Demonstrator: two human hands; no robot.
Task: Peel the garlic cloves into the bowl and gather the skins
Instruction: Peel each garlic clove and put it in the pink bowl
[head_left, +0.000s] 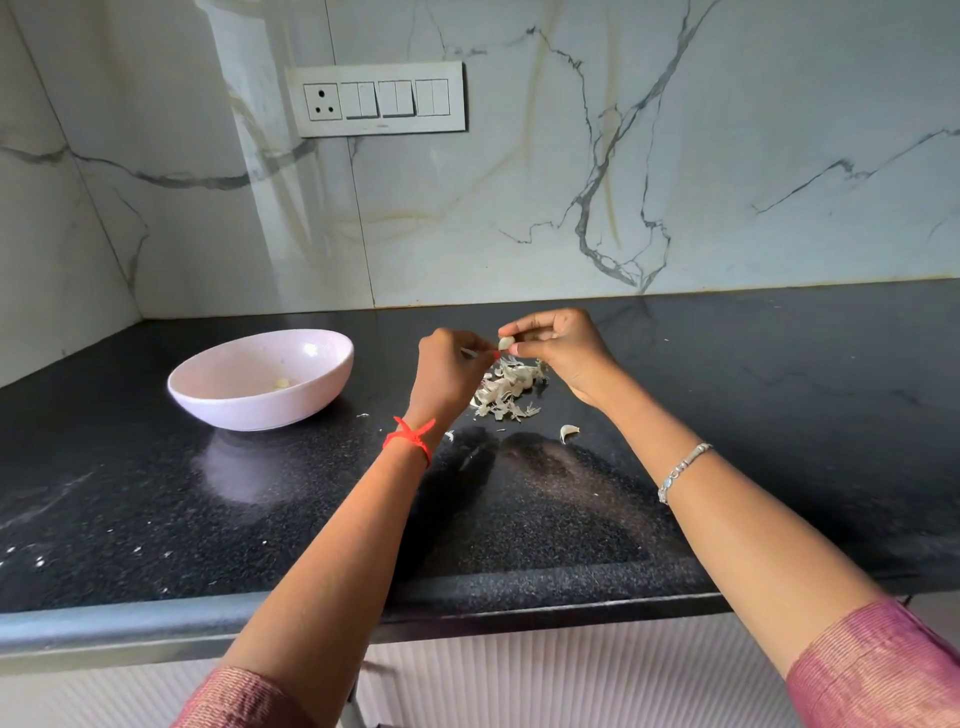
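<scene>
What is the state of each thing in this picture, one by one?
Bowl: upright, one peeled clove inside.
Held clove: pinched by the right hand.
Left hand: pinching a strip of skin beside it.
Skins: loose pile on the counter.
Loose clove: lying on the counter, apart from the pile.

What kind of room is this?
Probably a home kitchen: a dark stone counter, a marble-look wall with a switch panel, and a garlic clove being peeled next to a bowl.
</scene>
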